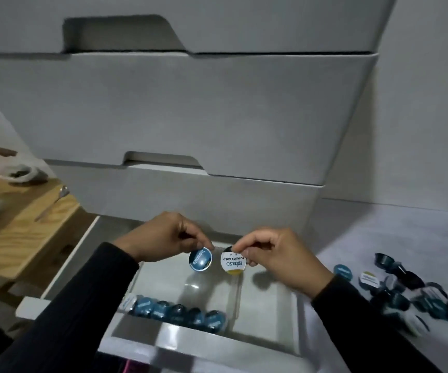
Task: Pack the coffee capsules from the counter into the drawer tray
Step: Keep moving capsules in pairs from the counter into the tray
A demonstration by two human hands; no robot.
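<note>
Blue-lidded capsule [200, 259], pinched at its upper rim by the left hand [163, 236], thumb and fingers closed on it; lid faces the camera, body pointing away. White-lidded capsule [233, 261], pinched likewise at its upper right edge by the right hand [274, 258], lid also toward the camera. Both capsules hang side by side, just apart, over the far part of the tray [237, 297], which sits in the open drawer [64, 265]. Row of capsules [175, 312]: blue lids with one pale lid at the left end, lying against the tray's near wall, lids tilted up. Bare tray floor lies directly beneath both held capsules and between them and the row. Judgement: the coming move is a descent toward the near side, each capsule set down on its body beside or behind the row; the left hand's capsule is the nearer to the row's open stretch. Pile of loose capsules [406, 294], on the white counter [379, 232] to the right, nearer the right hand, not yet packed. Spoon [53, 201] on a wooden surface [26, 230] at left.
</note>
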